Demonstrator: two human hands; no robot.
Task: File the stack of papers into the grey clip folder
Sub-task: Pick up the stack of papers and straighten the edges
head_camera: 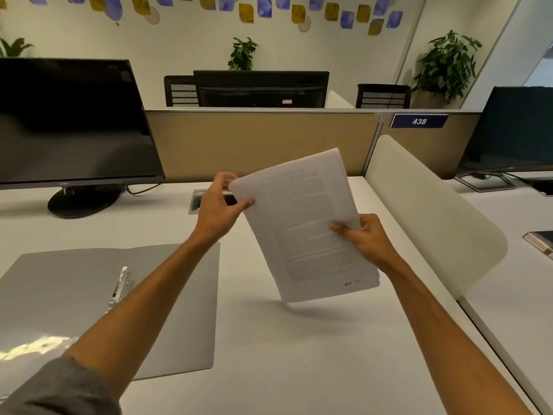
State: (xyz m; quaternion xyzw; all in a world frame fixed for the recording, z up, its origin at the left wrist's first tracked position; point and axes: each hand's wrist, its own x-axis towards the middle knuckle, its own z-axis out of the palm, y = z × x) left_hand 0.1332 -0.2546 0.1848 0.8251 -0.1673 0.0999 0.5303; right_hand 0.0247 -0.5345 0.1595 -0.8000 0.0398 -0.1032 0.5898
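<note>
A stack of printed white papers [302, 226] is held tilted in the air above the desk, its lower corner just off the surface. My left hand [220, 206] pinches the stack's upper left corner. My right hand [363, 238] grips its right edge, thumb on the printed face. The grey clip folder [179, 295] lies open flat on the desk to the left, under my left forearm. Its metal clip [119, 287] sits along the spine.
A black monitor [71, 121] stands at the back left beside a cable port [199, 202] in the white desk [284, 354]. A beige partition [260, 142] closes the back. A cream side divider [425, 214] borders the right, with another monitor [514, 130] beyond.
</note>
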